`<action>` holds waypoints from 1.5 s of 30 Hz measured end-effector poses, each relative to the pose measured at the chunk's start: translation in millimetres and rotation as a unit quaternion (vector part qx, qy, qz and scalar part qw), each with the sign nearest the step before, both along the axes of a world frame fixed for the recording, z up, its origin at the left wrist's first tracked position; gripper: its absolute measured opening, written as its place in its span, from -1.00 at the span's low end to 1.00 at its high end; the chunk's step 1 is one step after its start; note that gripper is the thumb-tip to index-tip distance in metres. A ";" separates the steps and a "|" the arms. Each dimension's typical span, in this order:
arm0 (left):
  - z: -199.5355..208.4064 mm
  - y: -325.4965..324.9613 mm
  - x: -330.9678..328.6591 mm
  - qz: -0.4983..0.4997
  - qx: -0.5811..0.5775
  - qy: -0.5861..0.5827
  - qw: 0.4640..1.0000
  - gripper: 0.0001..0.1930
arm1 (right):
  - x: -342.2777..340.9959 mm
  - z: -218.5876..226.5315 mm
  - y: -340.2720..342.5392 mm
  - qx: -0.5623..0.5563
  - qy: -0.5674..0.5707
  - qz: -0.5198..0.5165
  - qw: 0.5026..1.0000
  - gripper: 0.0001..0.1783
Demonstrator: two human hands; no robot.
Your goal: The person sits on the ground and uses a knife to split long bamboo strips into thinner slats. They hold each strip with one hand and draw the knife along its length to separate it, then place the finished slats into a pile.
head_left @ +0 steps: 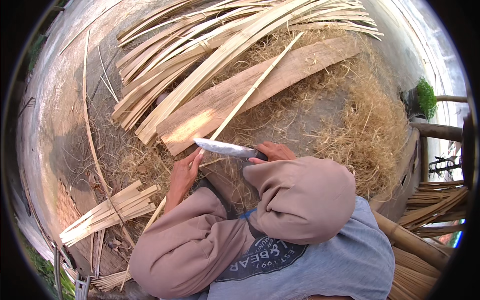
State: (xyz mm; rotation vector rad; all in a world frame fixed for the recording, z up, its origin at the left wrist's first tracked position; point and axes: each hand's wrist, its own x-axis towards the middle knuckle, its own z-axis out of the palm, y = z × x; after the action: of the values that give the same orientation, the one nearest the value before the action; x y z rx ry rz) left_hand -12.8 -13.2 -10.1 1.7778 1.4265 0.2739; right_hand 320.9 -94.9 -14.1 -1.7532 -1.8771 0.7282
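Note:
My right hand (275, 151) is closed around the dark handle of a knife (226, 148). Its broad, pale blade points left, and the tip end lies across a long thin bamboo strip (256, 86). Just below the tip, my left hand (184, 176) pinches that strip between thumb and fingers. From there the strip runs up and right over a flat wooden board (285, 75); its other end seems to pass down beside my left sleeve. The hand partly hides the strip where blade and fingers come close.
Long split bamboo strips (185, 60) are heaped beyond the board. Curly shavings (370, 135) cover the ground to the right. A shorter strip bundle (112, 212) lies at the lower left. Bamboo poles (437, 131) and more strips (435, 205) are at the right edge.

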 end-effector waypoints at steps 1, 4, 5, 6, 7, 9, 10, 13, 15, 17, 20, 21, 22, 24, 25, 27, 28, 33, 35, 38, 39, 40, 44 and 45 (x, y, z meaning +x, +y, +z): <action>-3.9 -2.8 -7.8 -0.006 -0.001 -0.014 1.000 -0.58 | 13.4 -4.7 2.3 0.003 -0.015 -0.014 1.000 -0.52; -2.5 -1.4 -13.2 -0.009 -0.007 -0.019 1.000 -0.58 | 78.2 -10.4 50.2 -0.072 -0.018 -0.185 0.980 -0.47; 2.2 0.6 -10.5 -0.006 -0.022 0.009 1.000 -0.58 | 77.1 -11.7 51.1 -0.063 -0.017 -0.188 0.980 -0.47; 3.3 4.8 -8.0 -0.004 -0.021 0.020 1.000 -0.58 | 72.2 -10.6 57.5 -0.052 -0.016 -0.192 0.980 -0.46; 5.6 5.1 -7.8 -0.004 -0.024 0.033 0.999 -0.58 | 69.6 -9.4 62.7 -0.040 -0.014 -0.195 0.980 -0.46; 6.8 -0.5 -13.3 -0.008 -0.007 0.027 1.000 -0.59 | 66.7 -14.6 49.2 0.017 -0.040 -0.064 0.997 -0.45; 5.8 -4.8 -23.6 -0.002 -0.001 0.007 1.000 -0.60 | 70.1 -13.9 46.0 0.041 -0.059 -0.027 0.997 -0.45; 12.1 -11.3 -40.9 0.004 -0.012 -0.001 1.000 -0.62 | 113.5 -3.6 74.1 -0.098 -0.035 -0.155 0.982 -0.43; 33.3 -2.8 -30.1 -0.006 -0.053 0.068 0.996 -0.64 | 126.8 2.4 85.0 -0.098 -0.066 -0.222 0.968 -0.41; 19.9 -9.7 -46.8 0.008 -0.001 0.039 0.999 -0.65 | 104.9 -11.1 81.0 -0.018 -0.044 -0.106 0.993 -0.37; 28.1 -23.6 -80.4 -0.020 0.000 0.093 0.995 -0.65 | 110.6 -28.5 60.7 0.055 -0.119 -0.001 0.991 -0.34; 33.0 -31.9 -94.4 -0.008 -0.013 0.094 0.995 -0.66 | 151.4 -29.9 74.8 -0.014 -0.101 -0.129 0.986 -0.34; 35.6 -40.1 -104.7 0.003 -0.027 0.091 0.995 -0.66 | 195.3 -26.1 88.1 -0.085 -0.085 -0.255 0.959 -0.33; 32.6 -51.7 -131.3 0.015 -0.015 0.065 0.998 -0.66 | 238.4 -17.3 95.9 -0.059 -0.039 -0.367 0.928 -0.29; 21.8 -58.2 -147.4 0.020 0.011 0.041 0.999 -0.65 | 248.8 -13.4 104.4 -0.039 -0.033 -0.393 0.918 -0.27; -4.0 -64.6 -150.5 0.022 0.017 0.011 1.000 -0.64 | 254.4 -24.7 105.6 -0.011 -0.103 -0.345 0.933 -0.27; -12.6 -66.3 -152.1 0.023 -0.003 0.014 1.000 -0.63 | 220.6 -19.0 106.6 -0.022 -0.088 -0.306 0.948 -0.25; 7.5 -13.7 -74.8 0.009 -0.160 0.130 0.978 -0.65 | 69.6 -25.9 77.8 -0.078 0.067 -0.204 0.974 -0.40; 5.6 -17.0 -37.4 -0.023 0.017 0.148 0.989 -0.62 | 15.2 -14.8 51.5 -0.103 0.066 -0.073 0.990 -0.44; -23.9 -19.0 -20.7 -0.039 0.145 0.172 0.974 -0.58 | -43.5 22.5 13.0 -0.069 0.043 0.045 0.996 -0.52; -34.7 -20.2 -20.2 -0.040 0.165 0.181 0.969 -0.58 | -50.2 27.3 8.2 -0.043 0.028 0.073 0.996 -0.54; -30.1 -18.2 -18.9 -0.036 0.147 0.173 0.973 -0.58 | -37.8 16.3 10.2 -0.002 0.018 0.032 0.999 -0.50; -11.1 -19.6 -21.3 -0.031 0.117 0.175 0.977 -0.59 | 91.2 -10.7 68.4 -0.093 -0.051 -0.222 0.969 -0.37; -9.9 -23.9 -24.2 -0.032 0.117 0.184 0.975 -0.59 | 90.0 -6.0 73.2 -0.087 -0.047 -0.219 0.971 -0.37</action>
State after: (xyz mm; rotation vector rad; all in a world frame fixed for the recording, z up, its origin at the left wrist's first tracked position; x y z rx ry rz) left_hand -37.0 -37.1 -20.0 2.1467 1.6420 0.0822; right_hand 410.9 -21.7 -20.1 -2.2465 -1.4318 0.6581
